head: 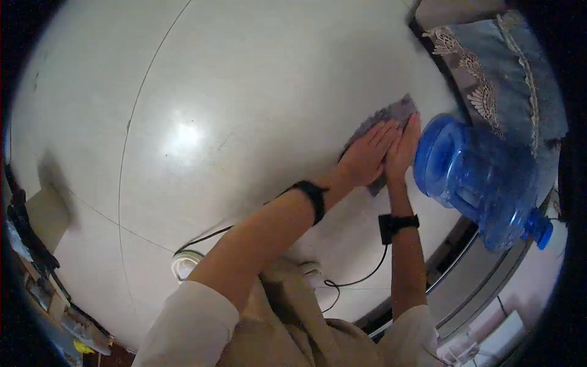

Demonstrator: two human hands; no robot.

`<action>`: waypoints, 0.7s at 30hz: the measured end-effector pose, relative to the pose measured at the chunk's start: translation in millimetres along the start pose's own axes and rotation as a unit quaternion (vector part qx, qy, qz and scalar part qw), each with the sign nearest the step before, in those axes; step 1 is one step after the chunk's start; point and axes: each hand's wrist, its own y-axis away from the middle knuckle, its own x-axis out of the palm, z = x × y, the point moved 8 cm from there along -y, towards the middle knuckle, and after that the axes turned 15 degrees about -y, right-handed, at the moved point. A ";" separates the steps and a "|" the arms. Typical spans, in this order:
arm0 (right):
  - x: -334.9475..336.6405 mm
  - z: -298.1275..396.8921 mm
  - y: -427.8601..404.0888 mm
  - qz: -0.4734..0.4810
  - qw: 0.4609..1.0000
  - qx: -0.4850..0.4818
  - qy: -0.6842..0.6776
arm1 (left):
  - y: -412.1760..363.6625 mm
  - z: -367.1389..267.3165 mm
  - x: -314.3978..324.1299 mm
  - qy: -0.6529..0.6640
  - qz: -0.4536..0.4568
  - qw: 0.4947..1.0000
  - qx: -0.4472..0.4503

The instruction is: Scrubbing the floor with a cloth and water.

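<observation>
A grey cloth lies on the pale tiled floor. My left hand presses flat on it, with the fingers straight and close together. Beside it, my right hand holds down the cloth's right side, and the two hands touch. Parts of the cloth are hidden beneath them. Just right of my right hand, a large blue plastic water bottle lies tipped, its capped neck pointing to the lower right. Black straps circle both of my forearms, and a cable hangs from the right one.
A blue-grey fabric cover with lace trim drapes over furniture at the upper right. Metal rails of a door track or low frame run along the lower right. A pale box-like object and clutter stand at the far left. My slippers are below.
</observation>
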 end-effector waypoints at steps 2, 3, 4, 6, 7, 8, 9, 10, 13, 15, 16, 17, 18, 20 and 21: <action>2.7 -25.1 -25.9 -0.006 1.000 0.012 -0.003 | -33.8 6.6 2.6 -0.007 0.012 1.000 0.014; -2.3 -39.6 -39.6 -0.017 1.000 0.026 0.003 | -50.0 8.3 3.2 -0.009 0.009 1.000 0.012; -1.0 -48.4 -49.1 -0.017 1.000 0.023 -0.003 | -61.8 11.1 2.4 0.006 -0.010 1.000 0.014; -2.8 -66.8 -67.6 -0.030 0.999 0.021 0.020 | -85.1 16.9 11.9 0.015 -0.030 0.999 0.015; -3.3 -79.0 -80.1 -0.030 0.999 0.018 0.015 | -94.5 18.8 19.9 -0.021 -0.080 0.996 0.023; 7.1 -77.9 -97.0 -0.021 0.999 -0.031 0.032 | -95.9 27.2 15.9 -0.067 -0.128 0.989 0.027; 11.6 -78.7 -107.4 -0.012 0.995 -0.075 0.057 | -99.0 27.5 15.0 -0.074 -0.126 0.989 0.024; 8.5 -80.4 -120.6 -0.014 0.995 -0.078 0.053 | -105.4 31.8 7.0 -0.003 -0.141 0.990 -0.013; 26.4 -56.2 -156.3 0.026 0.992 -0.120 -0.001 | -100.0 58.5 -6.4 0.078 -0.154 0.981 -0.089; 61.8 -23.2 -171.7 0.072 0.993 -0.092 -0.001 | -89.1 77.9 -19.6 0.090 -0.153 0.976 -0.128; 64.7 -6.1 -176.9 0.074 0.991 -0.115 0.011 | -86.0 77.3 -31.0 0.004 -0.147 0.981 -0.124; 64.8 8.1 -180.3 0.073 0.990 -0.117 0.012 | -81.4 77.0 -42.4 -0.083 -0.140 0.979 -0.121; 71.8 30.8 -180.0 0.093 0.986 -0.135 0.019 | -71.8 81.8 -51.5 -0.090 -0.142 0.978 -0.125; 89.2 80.7 -175.2 0.106 0.971 -0.212 0.029 | -49.2 96.6 -63.6 -0.095 -0.105 0.978 -0.156; 89.3 95.3 -172.3 0.108 0.970 -0.216 0.028 | -38.6 94.7 -74.4 -0.095 -0.107 0.977 -0.158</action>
